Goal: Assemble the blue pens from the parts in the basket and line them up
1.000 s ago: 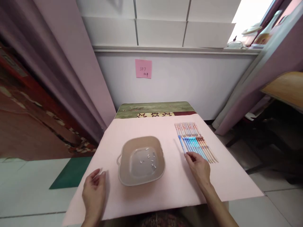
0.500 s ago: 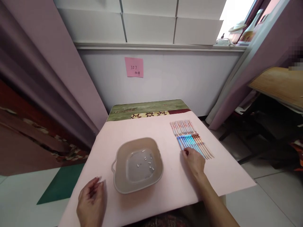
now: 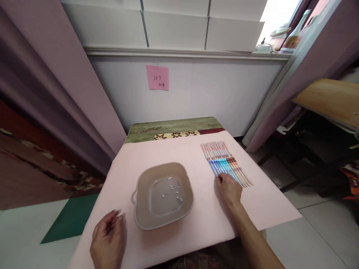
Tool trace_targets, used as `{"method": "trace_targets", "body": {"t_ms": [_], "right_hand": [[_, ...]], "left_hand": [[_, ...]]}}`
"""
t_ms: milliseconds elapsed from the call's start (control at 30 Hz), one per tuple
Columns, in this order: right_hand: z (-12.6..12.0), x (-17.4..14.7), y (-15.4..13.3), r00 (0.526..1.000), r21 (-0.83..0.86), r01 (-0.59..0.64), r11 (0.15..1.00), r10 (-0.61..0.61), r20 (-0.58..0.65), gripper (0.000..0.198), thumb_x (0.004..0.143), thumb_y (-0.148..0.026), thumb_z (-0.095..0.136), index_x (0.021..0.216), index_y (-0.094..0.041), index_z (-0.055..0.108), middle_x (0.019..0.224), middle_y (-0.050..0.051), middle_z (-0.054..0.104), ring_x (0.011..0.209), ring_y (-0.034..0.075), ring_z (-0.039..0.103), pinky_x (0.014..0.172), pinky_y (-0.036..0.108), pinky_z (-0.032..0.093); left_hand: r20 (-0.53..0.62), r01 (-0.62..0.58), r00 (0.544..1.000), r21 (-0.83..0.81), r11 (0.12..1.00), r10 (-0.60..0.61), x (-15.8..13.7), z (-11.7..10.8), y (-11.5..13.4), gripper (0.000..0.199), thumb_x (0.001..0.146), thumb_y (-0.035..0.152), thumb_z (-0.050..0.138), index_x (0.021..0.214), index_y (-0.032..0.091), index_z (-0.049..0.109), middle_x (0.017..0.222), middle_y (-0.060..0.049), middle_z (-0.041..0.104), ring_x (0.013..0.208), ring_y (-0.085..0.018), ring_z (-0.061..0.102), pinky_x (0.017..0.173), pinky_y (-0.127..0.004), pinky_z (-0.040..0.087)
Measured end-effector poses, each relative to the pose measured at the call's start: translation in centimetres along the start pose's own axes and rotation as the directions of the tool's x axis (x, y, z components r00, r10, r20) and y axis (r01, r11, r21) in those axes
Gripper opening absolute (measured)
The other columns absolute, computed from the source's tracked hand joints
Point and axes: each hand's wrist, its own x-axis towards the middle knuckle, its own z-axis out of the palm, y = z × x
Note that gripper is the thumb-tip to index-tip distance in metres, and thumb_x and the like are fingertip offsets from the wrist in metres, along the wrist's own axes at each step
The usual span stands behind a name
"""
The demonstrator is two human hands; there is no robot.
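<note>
My right hand (image 3: 230,189) is at the near end of a row of blue pens (image 3: 223,168), thumb and forefinger pinched on the left-hand pens; the fingertips partly cover the pen ends. Brown and beige pens (image 3: 239,172) lie beside the blue ones on the right. Above them is a row of pale, red-patterned pens (image 3: 215,150), side by side. My left hand (image 3: 108,237) rests on the pink table cover, loosely curled with thumb and fingers apart, holding nothing. Between the hands stands a beige basin (image 3: 143,186) with several small white pieces (image 3: 177,192) on its bottom.
The pink cover (image 3: 126,160) lies over a small table whose patterned green far edge (image 3: 168,127) shows. Behind is a white wall with a pink note (image 3: 157,77). Purple curtains (image 3: 70,67) hang at both sides. A wooden-topped piece of furniture (image 3: 331,99) stands at right.
The view has shifted very slightly. Both hands, the pens and the basin keep their places.
</note>
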Motion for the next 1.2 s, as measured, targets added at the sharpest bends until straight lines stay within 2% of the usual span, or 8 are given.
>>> {"method": "trace_targets", "body": {"t_ms": [133, 267, 433, 500, 600, 700, 867, 1200], "right_hand": [[-0.6, 0.0, 0.9, 0.998, 0.065, -0.001, 0.998, 0.005, -0.063, 0.022, 0.089, -0.037, 0.051, 0.092, -0.024, 0.069, 0.092, 0.002, 0.069, 0.075, 0.014, 0.059, 0.056, 0.025, 0.028], [-2.3, 0.5, 4.2, 0.977, 0.190, -0.050, 0.981, 0.088, -0.195, 0.023, 0.085, -0.040, 0.054, 0.091, -0.025, 0.072, 0.087, 0.001, 0.071, 0.070, 0.016, 0.059, 0.060, 0.026, 0.032], [-3.2, 0.3, 7.4, 0.971, 0.201, -0.134, 0.970, 0.169, -0.169, 0.024, 0.081, -0.040, 0.055, 0.089, -0.026, 0.072, 0.081, 0.001, 0.071, 0.066, 0.017, 0.058, 0.059, 0.026, 0.033], [-2.6, -0.4, 7.2, 0.980, 0.209, -0.110, 0.972, 0.141, -0.140, 0.022, 0.082, -0.039, 0.055, 0.089, -0.027, 0.072, 0.084, 0.000, 0.070, 0.068, 0.016, 0.059, 0.059, 0.025, 0.034], [-1.3, -1.6, 5.5, 0.995, 0.215, -0.003, 0.977, 0.024, -0.097, 0.023, 0.085, -0.038, 0.053, 0.090, -0.026, 0.071, 0.090, 0.000, 0.069, 0.076, 0.014, 0.061, 0.060, 0.024, 0.035], [-0.3, -2.1, 3.5, 0.997, 0.136, 0.047, 0.990, -0.039, -0.063, 0.027, 0.090, -0.040, 0.048, 0.093, -0.023, 0.069, 0.092, 0.002, 0.067, 0.077, 0.014, 0.061, 0.058, 0.025, 0.032], [0.0, -1.4, 2.0, 0.999, -0.030, 0.034, 0.999, -0.035, -0.010, 0.032, 0.092, -0.044, 0.044, 0.092, -0.020, 0.066, 0.095, 0.005, 0.066, 0.073, 0.017, 0.062, 0.057, 0.027, 0.032], [-0.1, -0.6, 1.8, 1.000, -0.032, 0.001, 0.999, -0.001, 0.014, 0.030, 0.091, -0.036, 0.045, 0.092, -0.016, 0.067, 0.092, 0.011, 0.068, 0.078, 0.021, 0.066, 0.065, 0.030, 0.041]], "left_hand": [[-0.003, -0.005, 1.000, -0.017, 1.000, 0.005, 0.0, 0.0, -0.1, 0.040, 0.073, 0.047, 0.057, 0.100, 0.018, 0.063, 0.107, -0.008, 0.062, 0.081, -0.022, 0.060, 0.086, -0.038, 0.048], [0.005, -0.006, 1.000, -0.020, 1.000, 0.006, 0.0, 0.1, -0.1, 0.040, 0.073, 0.048, 0.057, 0.101, 0.019, 0.064, 0.107, -0.007, 0.063, 0.080, -0.021, 0.060, 0.086, -0.038, 0.048], [0.002, -0.007, 1.000, 0.025, 1.000, 0.007, 0.0, 0.0, 0.5, 0.039, 0.074, 0.048, 0.056, 0.098, 0.019, 0.064, 0.106, -0.008, 0.063, 0.080, -0.021, 0.059, 0.087, -0.040, 0.048], [0.000, -0.014, 1.000, 0.024, 1.000, 0.014, -0.1, 0.0, 0.7, 0.039, 0.074, 0.048, 0.057, 0.098, 0.018, 0.064, 0.105, -0.008, 0.063, 0.080, -0.021, 0.059, 0.087, -0.039, 0.048], [-0.013, -0.009, 1.000, 0.021, 1.000, 0.009, -0.1, 0.0, 0.5, 0.038, 0.074, 0.047, 0.057, 0.098, 0.018, 0.064, 0.103, -0.008, 0.063, 0.081, -0.022, 0.059, 0.087, -0.039, 0.047], [-0.011, 0.000, 1.000, 0.023, 1.000, 0.001, 0.0, 0.1, 0.1, 0.037, 0.073, 0.046, 0.058, 0.097, 0.018, 0.065, 0.101, -0.007, 0.063, 0.081, -0.022, 0.059, 0.087, -0.039, 0.047], [-0.005, 0.001, 1.000, 0.030, 1.000, -0.001, -0.1, 0.0, -0.2, 0.038, 0.074, 0.046, 0.058, 0.099, 0.018, 0.065, 0.102, -0.007, 0.063, 0.080, -0.021, 0.059, 0.086, -0.038, 0.047], [-0.024, -0.028, 0.999, 0.048, 0.998, 0.030, -0.1, -0.2, -0.4, 0.035, 0.074, 0.047, 0.055, 0.092, 0.018, 0.063, 0.098, -0.008, 0.063, 0.080, -0.022, 0.060, 0.086, -0.038, 0.046]]}}
